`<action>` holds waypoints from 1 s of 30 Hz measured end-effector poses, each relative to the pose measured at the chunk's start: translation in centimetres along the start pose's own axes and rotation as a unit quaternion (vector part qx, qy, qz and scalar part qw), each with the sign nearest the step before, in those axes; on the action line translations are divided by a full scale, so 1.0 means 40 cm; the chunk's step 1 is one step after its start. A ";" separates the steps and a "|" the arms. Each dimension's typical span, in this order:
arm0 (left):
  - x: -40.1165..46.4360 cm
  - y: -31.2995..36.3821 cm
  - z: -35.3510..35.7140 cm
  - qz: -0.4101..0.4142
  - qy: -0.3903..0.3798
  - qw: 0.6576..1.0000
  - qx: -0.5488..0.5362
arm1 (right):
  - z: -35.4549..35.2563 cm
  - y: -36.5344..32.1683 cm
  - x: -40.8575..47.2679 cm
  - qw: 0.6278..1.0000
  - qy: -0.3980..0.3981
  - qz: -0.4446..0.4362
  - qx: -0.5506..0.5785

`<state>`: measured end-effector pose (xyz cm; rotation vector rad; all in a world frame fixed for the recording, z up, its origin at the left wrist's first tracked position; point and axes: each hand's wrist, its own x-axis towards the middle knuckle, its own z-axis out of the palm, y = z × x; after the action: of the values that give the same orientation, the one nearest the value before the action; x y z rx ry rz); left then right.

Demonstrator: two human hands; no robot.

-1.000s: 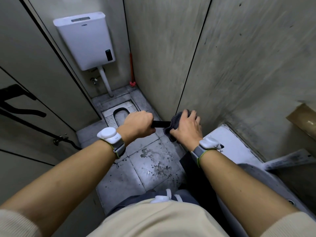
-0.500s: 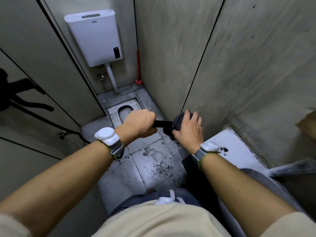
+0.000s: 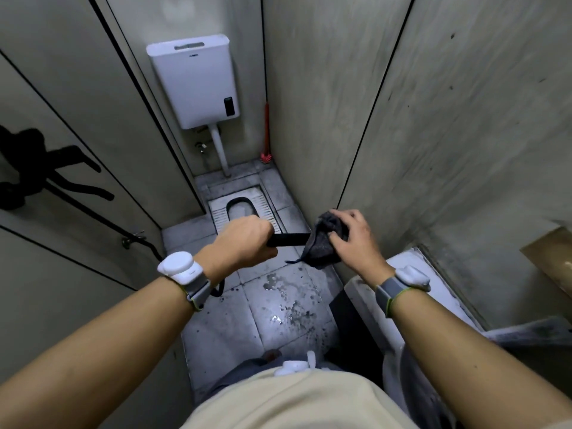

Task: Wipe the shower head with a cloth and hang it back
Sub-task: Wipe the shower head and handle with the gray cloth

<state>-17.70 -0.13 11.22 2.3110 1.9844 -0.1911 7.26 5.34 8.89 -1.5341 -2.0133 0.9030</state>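
Over the wet floor tiles of a narrow stall, the left hand is closed in a fist around the black handle of the shower head, held roughly level. The right hand presses a dark grey cloth around the head end, fingers curled over the cloth, so the head itself is hidden. Beyond the hands lie a squat toilet and a white cistern on the back wall, with a red brush in the corner.
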 end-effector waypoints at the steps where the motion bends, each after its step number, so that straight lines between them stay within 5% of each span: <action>1: -0.007 0.005 0.002 -0.004 -0.010 1.000 -0.012 | -0.001 0.006 -0.003 1.000 -0.001 -0.004 -0.006; 12: -0.060 0.068 0.016 -0.056 -0.017 0.998 -0.021 | 0.016 0.036 -0.002 0.978 0.153 0.110 0.087; 20: -0.083 0.087 0.034 -0.098 -0.008 0.994 -0.051 | -0.043 0.013 -0.022 0.959 0.221 0.006 0.175; 26: -0.096 0.109 0.033 -0.110 -0.006 0.993 -0.044 | -0.052 -0.018 -0.043 0.969 0.097 -0.210 0.090; 30: -0.104 0.124 0.018 -0.110 0.005 0.993 -0.033 | -0.001 -0.004 -0.066 0.948 -0.050 -0.267 -0.166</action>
<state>-13.45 -5.06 11.07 2.0553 2.2141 -0.1266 7.91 2.79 9.11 -1.0041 -2.5706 0.4459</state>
